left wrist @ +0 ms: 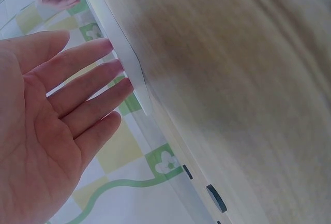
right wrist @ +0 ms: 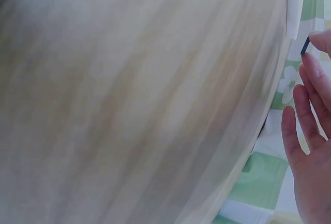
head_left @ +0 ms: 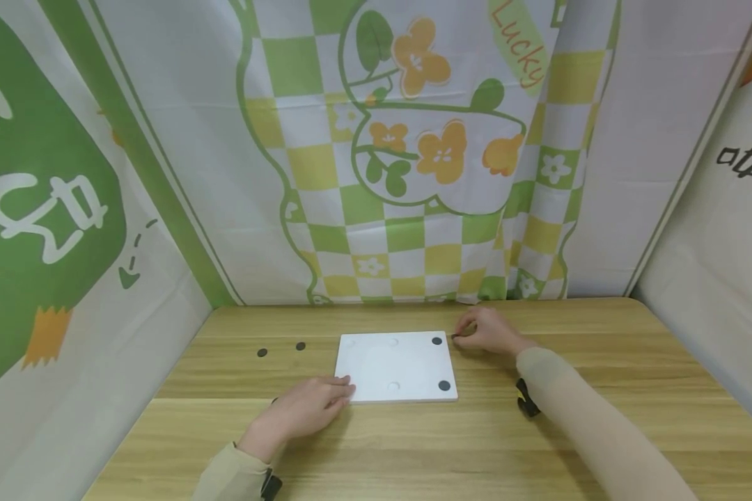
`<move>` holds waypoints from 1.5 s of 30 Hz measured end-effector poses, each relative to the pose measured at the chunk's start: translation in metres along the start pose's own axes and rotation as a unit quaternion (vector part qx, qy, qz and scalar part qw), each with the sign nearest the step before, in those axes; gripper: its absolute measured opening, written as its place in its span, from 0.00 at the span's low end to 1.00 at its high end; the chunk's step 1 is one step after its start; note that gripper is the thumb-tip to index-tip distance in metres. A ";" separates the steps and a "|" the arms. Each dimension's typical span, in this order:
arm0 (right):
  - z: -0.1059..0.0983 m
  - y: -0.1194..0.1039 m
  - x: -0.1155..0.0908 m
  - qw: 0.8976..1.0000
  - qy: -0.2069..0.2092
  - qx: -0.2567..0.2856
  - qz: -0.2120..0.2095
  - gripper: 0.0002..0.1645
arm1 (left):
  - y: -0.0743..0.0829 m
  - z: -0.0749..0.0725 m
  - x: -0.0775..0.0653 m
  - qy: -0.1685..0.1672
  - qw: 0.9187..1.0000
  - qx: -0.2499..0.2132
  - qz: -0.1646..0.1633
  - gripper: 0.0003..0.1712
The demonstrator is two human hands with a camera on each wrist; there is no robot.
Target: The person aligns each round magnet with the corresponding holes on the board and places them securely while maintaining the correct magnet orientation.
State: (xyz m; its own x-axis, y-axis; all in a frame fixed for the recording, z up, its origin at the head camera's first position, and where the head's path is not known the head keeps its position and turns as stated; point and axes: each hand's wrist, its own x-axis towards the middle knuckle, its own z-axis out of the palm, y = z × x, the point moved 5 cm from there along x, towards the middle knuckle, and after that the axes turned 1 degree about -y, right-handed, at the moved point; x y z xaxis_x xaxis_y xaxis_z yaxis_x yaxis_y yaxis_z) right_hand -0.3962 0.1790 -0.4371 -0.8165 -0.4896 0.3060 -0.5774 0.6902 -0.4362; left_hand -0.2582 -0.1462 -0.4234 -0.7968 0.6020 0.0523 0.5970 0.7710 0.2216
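Note:
A flat white board (head_left: 388,365) with shallow round recesses lies on the wooden table. Two black discs (head_left: 436,341) sit at its right-hand corners, while the recesses in the middle and at the far left hold none. My left hand (head_left: 307,407) stretches its fingers to the board's near left corner, fingertips at the edge, covering that corner. Just beyond the board's far right corner, my right hand (head_left: 489,330) pinches a small black disc (right wrist: 305,45) between thumb and index finger, the other fingers extended.
Left of the board lie loose black discs (head_left: 262,353), one partly hidden behind my left hand. The wooden table (head_left: 539,452) ends at a patterned curtain (head_left: 407,236) at the back, with printed cloth on both sides. Each wrist wears a dark strap.

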 end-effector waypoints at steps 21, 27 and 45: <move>0.013 -0.014 0.015 0.999 -0.026 0.026 0.007 0.05 | 0.001 -0.001 0.000 -0.002 1.000 0.004 0.002 0.19; 0.015 -0.019 0.017 0.999 -0.028 0.022 0.002 0.05 | 0.001 -0.001 0.000 -0.003 1.000 0.003 0.003 0.19; 0.024 -0.033 0.029 0.998 -0.053 0.029 0.006 0.05 | 0.002 -0.001 0.000 -0.003 1.000 -0.004 -0.002 0.19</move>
State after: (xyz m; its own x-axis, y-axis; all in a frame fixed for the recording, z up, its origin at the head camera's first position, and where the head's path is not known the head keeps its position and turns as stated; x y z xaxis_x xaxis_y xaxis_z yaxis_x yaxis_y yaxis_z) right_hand -0.4004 0.1292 -0.4336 -0.8166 -0.5376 0.2102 -0.5640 0.6656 -0.4887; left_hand -0.2570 -0.1450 -0.4216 -0.7985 0.6002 0.0457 0.5932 0.7718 0.2288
